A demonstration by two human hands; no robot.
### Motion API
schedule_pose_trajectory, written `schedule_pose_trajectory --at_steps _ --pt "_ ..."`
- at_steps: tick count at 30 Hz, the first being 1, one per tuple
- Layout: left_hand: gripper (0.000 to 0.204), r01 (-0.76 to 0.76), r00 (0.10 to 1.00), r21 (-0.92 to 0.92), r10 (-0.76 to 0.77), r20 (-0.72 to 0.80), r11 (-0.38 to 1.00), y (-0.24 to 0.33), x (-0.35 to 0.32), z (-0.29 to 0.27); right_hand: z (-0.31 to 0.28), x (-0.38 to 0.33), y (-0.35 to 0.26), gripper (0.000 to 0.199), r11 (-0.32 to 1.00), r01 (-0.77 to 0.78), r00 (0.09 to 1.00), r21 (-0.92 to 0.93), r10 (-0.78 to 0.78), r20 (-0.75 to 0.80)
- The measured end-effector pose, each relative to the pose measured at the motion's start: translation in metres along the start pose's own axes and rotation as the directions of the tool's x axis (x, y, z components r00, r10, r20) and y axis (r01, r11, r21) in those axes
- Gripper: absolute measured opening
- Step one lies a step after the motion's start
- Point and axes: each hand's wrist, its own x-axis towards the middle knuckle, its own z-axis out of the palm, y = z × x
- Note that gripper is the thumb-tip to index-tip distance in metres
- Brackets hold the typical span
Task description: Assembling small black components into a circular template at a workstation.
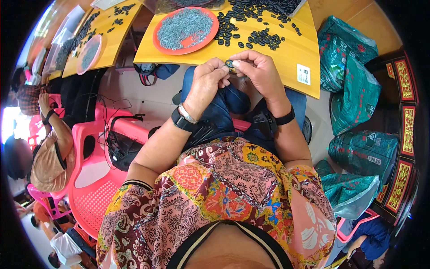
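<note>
Above my lap, just off the near edge of the yellow table (286, 67), both hands meet at a small black oval piece (230, 63). My left hand (208, 80) is closed, its thumb and forefinger pinching the piece from the left. From the right, my right hand (260, 72) pinches the same piece between thumb and fingers. The fingertips cover much of it. A round red tray (157, 41) on the table holds a heap of small grey, slender metal-looking parts (184, 28). Beside it lie many loose black oval pieces (265, 39), spread toward the far edge.
Several green woven bags (356, 96) stand on the floor at right, near a dark carved cabinet (405, 121). At left are a pink chair (96, 197) with a black bag (123, 145), another yellow table (109, 40) with a similar tray (79, 67), and a seated person (56, 154).
</note>
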Motion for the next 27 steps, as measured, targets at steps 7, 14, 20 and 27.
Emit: schedule_pose_trajectory --at_steps 7,14,20,27 --pt "0.015 -0.015 1.000 -0.110 0.014 -0.012 0.994 -0.002 0.001 0.000 0.000 0.002 -0.001 0.017 0.999 -0.032 0.998 0.029 0.030 0.054" --pt "0.015 -0.014 1.000 -0.134 0.017 0.020 0.991 -0.001 0.001 -0.001 0.003 0.000 0.000 0.030 0.999 0.012 0.991 0.036 -0.016 0.131" --pt "0.016 -0.035 0.984 -0.173 0.064 0.164 0.984 0.008 -0.002 -0.004 0.002 -0.006 -0.015 0.029 0.999 0.015 0.992 0.047 -0.021 0.122" --pt "0.021 -0.448 0.894 0.292 0.425 0.141 0.845 0.015 -0.008 -0.004 0.002 -0.012 -0.030 0.027 0.985 -0.001 0.990 0.170 -0.023 0.138"
